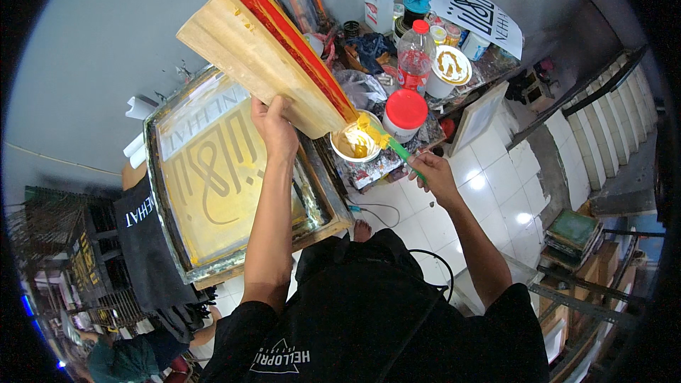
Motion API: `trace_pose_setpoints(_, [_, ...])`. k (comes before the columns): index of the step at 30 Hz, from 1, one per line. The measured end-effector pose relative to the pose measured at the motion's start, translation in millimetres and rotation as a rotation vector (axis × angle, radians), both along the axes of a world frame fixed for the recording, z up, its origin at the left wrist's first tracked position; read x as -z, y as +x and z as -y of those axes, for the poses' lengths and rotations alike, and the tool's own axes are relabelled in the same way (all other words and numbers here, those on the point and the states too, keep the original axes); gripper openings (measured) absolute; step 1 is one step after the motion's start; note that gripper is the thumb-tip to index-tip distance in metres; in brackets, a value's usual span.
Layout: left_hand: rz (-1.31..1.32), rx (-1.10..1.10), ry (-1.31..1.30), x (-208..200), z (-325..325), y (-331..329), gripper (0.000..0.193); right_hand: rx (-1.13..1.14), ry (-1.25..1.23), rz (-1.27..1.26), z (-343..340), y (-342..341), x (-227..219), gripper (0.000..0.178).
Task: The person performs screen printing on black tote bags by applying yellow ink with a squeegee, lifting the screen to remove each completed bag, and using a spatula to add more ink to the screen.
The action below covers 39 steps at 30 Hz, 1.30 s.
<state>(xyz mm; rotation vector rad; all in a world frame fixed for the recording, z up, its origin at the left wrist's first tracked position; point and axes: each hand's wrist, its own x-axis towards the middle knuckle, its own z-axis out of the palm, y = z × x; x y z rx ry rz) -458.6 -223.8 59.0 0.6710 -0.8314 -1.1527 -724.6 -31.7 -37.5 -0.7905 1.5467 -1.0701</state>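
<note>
My left hand [277, 128] grips a wide wooden squeegee [248, 71] and holds it up at a slant. Its red blade is smeared with yellow ink. Closed round the green handle of a spatula [401, 151] is my right hand [434, 176]. Thick yellow ink coats the spatula's head, which is at the squeegee's lower corner. Just below both is a white tub [362, 160] with white and yellow ink in it. A framed printing screen [170, 202], with lettering showing on its mesh, lies to the left, partly behind my left forearm.
A cluttered bench holds a red-lidded jar [406, 109], a red-capped bottle [416, 53], an ink-streaked white tub [441, 87] and a printed sheet [474, 10]. Dark shirts [152, 248] hang beside the screen. Another person [142, 356] is at the lower left. Stairs [603, 131] rise at right.
</note>
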Motion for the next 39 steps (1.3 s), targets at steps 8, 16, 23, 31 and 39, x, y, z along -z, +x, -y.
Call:
trace_pose_setpoints(8, [0.064,0.056,-0.006,6.5,-0.7,5.9,0.036,0.001,-0.072,0.049,11.6,12.1,-16.0,0.027])
trace_pose_setpoints(16, [0.14,0.038,0.019,4.6,-10.2,0.0,0.036,0.027,-0.144,0.057,33.9,26.7,-67.3,0.027])
trace_pose_setpoints(23, [0.204,0.046,-0.008,2.2,-16.7,-4.7,0.039,0.02,-0.265,0.063,44.9,35.2,-147.1,0.029])
trace_pose_setpoints(31, [0.279,0.089,0.011,6.9,-18.2,-3.8,0.041,0.035,-0.364,-0.004,46.7,29.2,-217.0,0.028])
trace_pose_setpoints(39, [-0.016,0.061,-0.078,2.7,-16.6,7.9,0.042,0.061,-0.306,0.016,30.5,-4.7,-202.4,0.024])
